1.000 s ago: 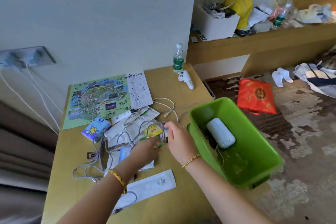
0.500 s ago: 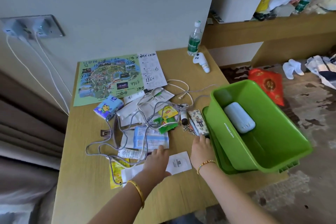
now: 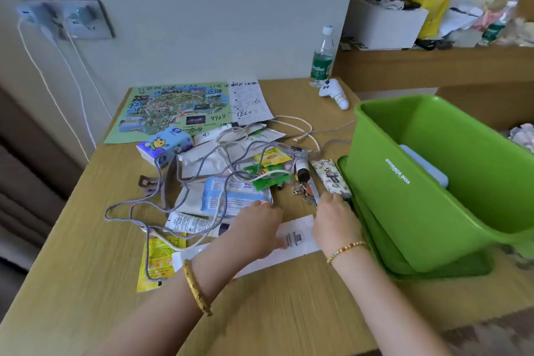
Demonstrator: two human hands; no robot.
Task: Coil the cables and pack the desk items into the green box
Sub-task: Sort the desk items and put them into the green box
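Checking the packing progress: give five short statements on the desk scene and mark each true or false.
1. The green box sits at the desk's right edge. True.
2. The grey cable is neatly coiled. False: it sprawls loose over the packets.
3. A water bottle stands upright by the wall. True.
4. The left hand is inside the box. False: it is over the papers on the desk.
5. The map is folded in the box. False: it lies flat on the desk.

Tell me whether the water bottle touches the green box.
Apart. The head view shows the water bottle standing at the wall, with bare desk and a white toy between it and the green box.
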